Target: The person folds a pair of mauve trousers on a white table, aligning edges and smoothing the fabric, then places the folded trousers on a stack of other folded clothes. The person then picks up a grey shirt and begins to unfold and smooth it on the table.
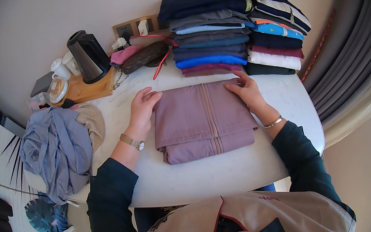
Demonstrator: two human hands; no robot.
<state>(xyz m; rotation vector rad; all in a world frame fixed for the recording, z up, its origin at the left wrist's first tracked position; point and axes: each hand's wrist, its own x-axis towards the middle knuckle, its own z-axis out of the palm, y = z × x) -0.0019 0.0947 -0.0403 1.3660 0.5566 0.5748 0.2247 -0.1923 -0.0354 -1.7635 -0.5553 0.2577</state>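
In front of me a folded mauve zip-front garment (185, 116) lies flat, its zipper running down past the middle and a lower fold showing at the near edge. My left hand (140, 112) is at its far left corner, thumb against the fabric. At the far right corner, my right hand (249, 91) has its thumb over the cloth and its fingers at the far edge. Both hands appear to grip the garment, though the fingertips' contact is partly hidden. A watch (132, 141) is on my left wrist and a bracelet (274, 122) on my right.
Two stacks of folded clothes (211, 46) (276, 43) stand at the back right of the white table (210, 179). A crumpled grey-blue garment (57, 147) lies left. Behind it, a wooden tray (94, 88) bears an electric kettle (88, 56) and white cups. A brown pouch (145, 56) lies nearby.
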